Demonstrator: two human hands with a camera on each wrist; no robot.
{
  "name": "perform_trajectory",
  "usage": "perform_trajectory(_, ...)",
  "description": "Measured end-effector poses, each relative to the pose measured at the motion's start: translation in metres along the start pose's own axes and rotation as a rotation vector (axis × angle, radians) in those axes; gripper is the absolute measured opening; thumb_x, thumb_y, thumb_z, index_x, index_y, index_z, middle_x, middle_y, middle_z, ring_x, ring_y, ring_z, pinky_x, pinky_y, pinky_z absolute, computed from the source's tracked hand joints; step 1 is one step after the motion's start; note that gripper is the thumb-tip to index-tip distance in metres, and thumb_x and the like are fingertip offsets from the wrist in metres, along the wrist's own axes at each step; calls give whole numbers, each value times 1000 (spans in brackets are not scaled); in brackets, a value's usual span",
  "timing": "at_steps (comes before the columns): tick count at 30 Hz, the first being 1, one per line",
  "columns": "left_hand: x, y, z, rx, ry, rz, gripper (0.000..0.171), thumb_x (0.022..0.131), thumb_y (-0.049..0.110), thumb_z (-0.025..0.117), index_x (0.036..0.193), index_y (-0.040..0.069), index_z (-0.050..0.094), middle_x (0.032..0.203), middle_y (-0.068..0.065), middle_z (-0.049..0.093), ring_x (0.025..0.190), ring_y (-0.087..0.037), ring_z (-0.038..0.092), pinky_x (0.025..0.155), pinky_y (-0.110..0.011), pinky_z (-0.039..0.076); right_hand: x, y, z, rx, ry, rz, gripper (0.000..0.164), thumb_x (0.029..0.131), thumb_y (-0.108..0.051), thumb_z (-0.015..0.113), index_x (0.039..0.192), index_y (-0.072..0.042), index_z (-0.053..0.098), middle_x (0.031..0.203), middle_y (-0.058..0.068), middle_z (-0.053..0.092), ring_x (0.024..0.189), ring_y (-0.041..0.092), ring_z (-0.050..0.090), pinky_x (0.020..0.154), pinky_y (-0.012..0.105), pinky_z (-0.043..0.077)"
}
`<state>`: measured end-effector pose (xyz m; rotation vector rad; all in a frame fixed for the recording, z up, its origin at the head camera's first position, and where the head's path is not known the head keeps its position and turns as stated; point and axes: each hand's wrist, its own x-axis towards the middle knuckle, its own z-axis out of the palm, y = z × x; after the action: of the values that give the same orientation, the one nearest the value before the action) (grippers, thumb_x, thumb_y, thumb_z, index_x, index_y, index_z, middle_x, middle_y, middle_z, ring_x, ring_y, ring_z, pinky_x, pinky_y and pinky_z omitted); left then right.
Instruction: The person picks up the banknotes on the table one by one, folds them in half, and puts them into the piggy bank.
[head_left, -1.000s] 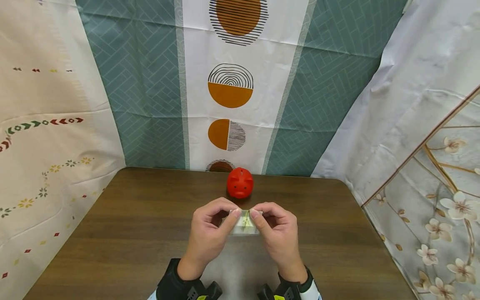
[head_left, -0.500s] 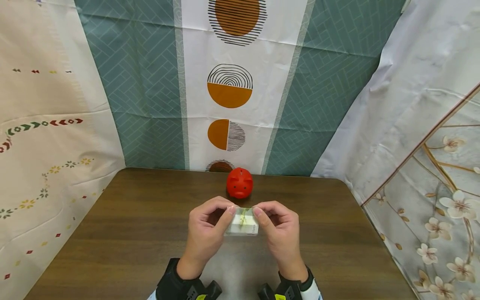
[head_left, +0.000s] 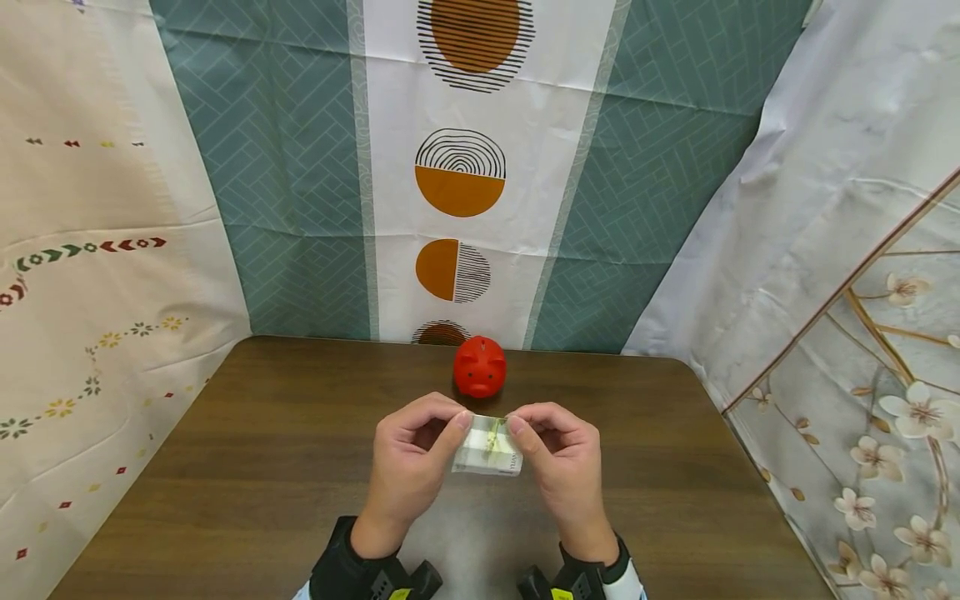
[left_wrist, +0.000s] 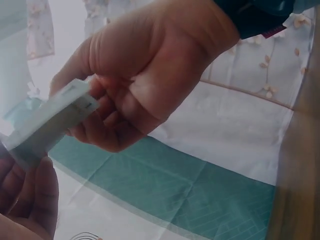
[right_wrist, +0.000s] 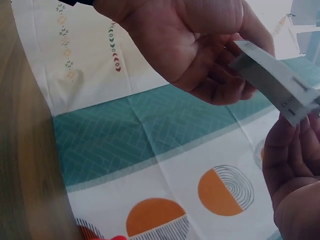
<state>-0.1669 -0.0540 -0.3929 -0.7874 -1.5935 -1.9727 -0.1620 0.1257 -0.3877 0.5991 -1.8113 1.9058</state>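
Observation:
A small folded banknote (head_left: 486,447), pale with a yellow-green patch, is held up in front of me by both hands. My left hand (head_left: 414,471) pinches its left upper corner between thumb and fingers. At the right upper corner, my right hand (head_left: 564,471) pinches it the same way. In the left wrist view the banknote (left_wrist: 52,117) shows a fold with two layers standing apart. From the right wrist the banknote (right_wrist: 272,82) shows a printed "1" near its end. Just beyond the hands stands a red piggy bank (head_left: 480,367).
The brown wooden table (head_left: 285,417) reaches back to a green and white patterned cloth (head_left: 300,208). Pale cloths hang on both sides, a flowered cloth (head_left: 862,400) on the right. Black camera straps (head_left: 352,558) circle both wrists.
The thumbs have drawn slightly apart, and more of the banknote now shows between them. Its lower edge has tilted and swung a little to the right. The piggy bank stays put.

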Motion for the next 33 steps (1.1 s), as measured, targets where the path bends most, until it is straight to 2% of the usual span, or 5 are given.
perform_trajectory(6, 0, 1, 1, 0, -29, -31, 14, 91, -12, 66, 93, 0, 73, 85, -11, 69, 74, -13, 61, 59, -23, 54, -1, 0, 0, -10, 6, -56, 9, 91, 12, 66, 92, 4, 71, 85, -7, 72, 65, 12, 56, 53, 24, 48)
perform_trajectory(11, -1, 1, 1, -5, -45, -38, 14, 89, -13, 69, 91, 1, 73, 82, -11, 69, 70, -12, 60, 53, -23, 51, 0, 3, 0, 34, -51, -75, 11, 91, 15, 63, 93, 6, 70, 86, -6, 72, 67, 12, 57, 53, 24, 48)
perform_trajectory(16, -1, 1, 2, -2, -61, -37, 16, 89, -13, 68, 91, 2, 73, 82, -10, 69, 70, -12, 59, 52, -23, 49, 0, 2, 2, 23, -68, -94, 18, 90, 15, 64, 94, -1, 73, 82, -2, 71, 66, 13, 56, 50, 25, 46)
perform_trajectory(25, -1, 1, 3, 19, -76, -6, 16, 89, -12, 69, 92, 3, 74, 82, -11, 70, 69, -11, 59, 51, -23, 48, 1, 3, 3, 35, -140, -124, 18, 90, 15, 64, 95, 0, 72, 82, 4, 68, 68, 15, 57, 52, 26, 49)
perform_trajectory(33, -2, -1, 5, 17, -94, 35, 18, 88, -14, 69, 92, 3, 73, 82, -11, 70, 71, -12, 61, 54, -24, 50, 0, 5, 6, 55, -170, -153, 20, 90, 17, 62, 95, 0, 70, 81, 6, 66, 68, 15, 56, 48, 28, 44)
